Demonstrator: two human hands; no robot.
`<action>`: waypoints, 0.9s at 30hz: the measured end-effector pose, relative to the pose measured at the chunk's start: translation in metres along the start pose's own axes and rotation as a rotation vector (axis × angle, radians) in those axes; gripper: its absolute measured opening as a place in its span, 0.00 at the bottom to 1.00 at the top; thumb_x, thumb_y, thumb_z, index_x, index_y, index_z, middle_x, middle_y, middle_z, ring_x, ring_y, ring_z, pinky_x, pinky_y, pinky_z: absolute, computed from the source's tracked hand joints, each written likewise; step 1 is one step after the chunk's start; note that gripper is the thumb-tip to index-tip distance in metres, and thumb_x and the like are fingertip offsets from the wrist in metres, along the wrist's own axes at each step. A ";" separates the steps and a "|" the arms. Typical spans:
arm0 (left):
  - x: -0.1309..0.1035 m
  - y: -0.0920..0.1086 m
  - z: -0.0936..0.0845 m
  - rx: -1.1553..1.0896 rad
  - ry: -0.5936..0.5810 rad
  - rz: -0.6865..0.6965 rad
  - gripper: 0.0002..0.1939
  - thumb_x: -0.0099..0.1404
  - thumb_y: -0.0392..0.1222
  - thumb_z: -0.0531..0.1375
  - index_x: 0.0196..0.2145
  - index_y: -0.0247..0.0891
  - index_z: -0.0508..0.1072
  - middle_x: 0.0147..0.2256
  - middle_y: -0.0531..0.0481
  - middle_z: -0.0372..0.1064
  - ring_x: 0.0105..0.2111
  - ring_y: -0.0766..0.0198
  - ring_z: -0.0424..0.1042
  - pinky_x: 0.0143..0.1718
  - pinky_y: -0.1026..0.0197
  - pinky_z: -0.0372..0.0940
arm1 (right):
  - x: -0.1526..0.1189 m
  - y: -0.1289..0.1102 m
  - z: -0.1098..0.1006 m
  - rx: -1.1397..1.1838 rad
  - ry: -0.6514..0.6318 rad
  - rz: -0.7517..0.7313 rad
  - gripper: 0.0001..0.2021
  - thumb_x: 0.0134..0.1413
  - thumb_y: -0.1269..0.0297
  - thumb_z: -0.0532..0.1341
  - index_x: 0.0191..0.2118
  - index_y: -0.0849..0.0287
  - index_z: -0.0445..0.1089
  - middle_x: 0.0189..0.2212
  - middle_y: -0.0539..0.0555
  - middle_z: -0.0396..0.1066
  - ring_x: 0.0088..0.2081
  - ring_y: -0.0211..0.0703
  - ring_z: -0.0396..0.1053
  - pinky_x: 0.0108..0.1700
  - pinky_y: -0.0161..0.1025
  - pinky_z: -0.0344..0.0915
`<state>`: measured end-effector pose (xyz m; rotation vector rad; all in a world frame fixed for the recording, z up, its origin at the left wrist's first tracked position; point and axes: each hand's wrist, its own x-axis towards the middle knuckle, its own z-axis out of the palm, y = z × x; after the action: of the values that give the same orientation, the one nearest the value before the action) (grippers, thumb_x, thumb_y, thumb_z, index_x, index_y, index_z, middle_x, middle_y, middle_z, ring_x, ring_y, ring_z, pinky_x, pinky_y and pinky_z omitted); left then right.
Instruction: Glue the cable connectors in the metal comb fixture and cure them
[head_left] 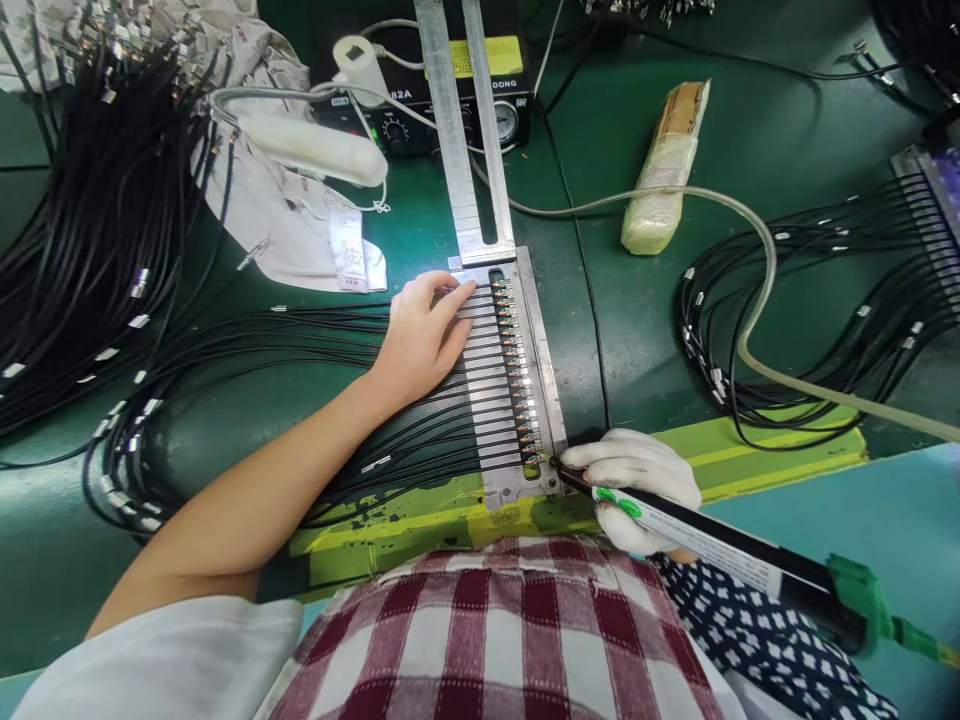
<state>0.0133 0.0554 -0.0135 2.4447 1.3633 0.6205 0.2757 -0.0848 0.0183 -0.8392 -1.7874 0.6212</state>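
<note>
A metal fixture [544, 375] lies before me with a row of black cables [349, 352] clamped side by side, their small metal ends [517, 365] lined up in its slot. My bare left hand [424, 340] rests palm down over the cables at the far half of the fixture, fingers stretched out and gripping nothing. In a white glove, my right hand [641, 480] is closed around a black dispensing syringe [720, 545] with a white label and a green cap at its back end. The syringe's tip touches or nearly touches the near end of the row; the exact contact is too small to tell.
A black dispenser controller [412, 125] with a gauge stands at the back beneath a metal bracket [450, 130]. Large cable bundles lie left [97, 220] and right [697, 320]. A white cloth [300, 240], a lit lamp [315, 145], a wrapped block [660, 190] and a clear hose [765, 260] surround the fixture.
</note>
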 end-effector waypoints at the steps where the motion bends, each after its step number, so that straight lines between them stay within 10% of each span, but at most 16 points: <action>1: 0.000 0.000 0.000 -0.003 -0.002 -0.003 0.21 0.71 0.42 0.52 0.60 0.41 0.66 0.55 0.38 0.61 0.54 0.49 0.62 0.55 0.44 0.59 | 0.001 0.000 0.000 0.001 -0.001 0.004 0.10 0.45 0.71 0.61 0.37 0.58 0.72 0.32 0.59 0.81 0.26 0.47 0.78 0.24 0.38 0.71; 27: 0.000 0.000 -0.001 0.011 -0.006 0.003 0.21 0.71 0.42 0.51 0.60 0.41 0.66 0.55 0.39 0.61 0.54 0.50 0.62 0.55 0.45 0.59 | 0.001 0.001 -0.001 0.019 -0.009 0.009 0.10 0.46 0.70 0.61 0.37 0.59 0.72 0.32 0.59 0.81 0.27 0.49 0.79 0.25 0.39 0.72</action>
<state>0.0132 0.0555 -0.0130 2.4559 1.3649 0.6080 0.2763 -0.0830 0.0182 -0.8335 -1.7841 0.6474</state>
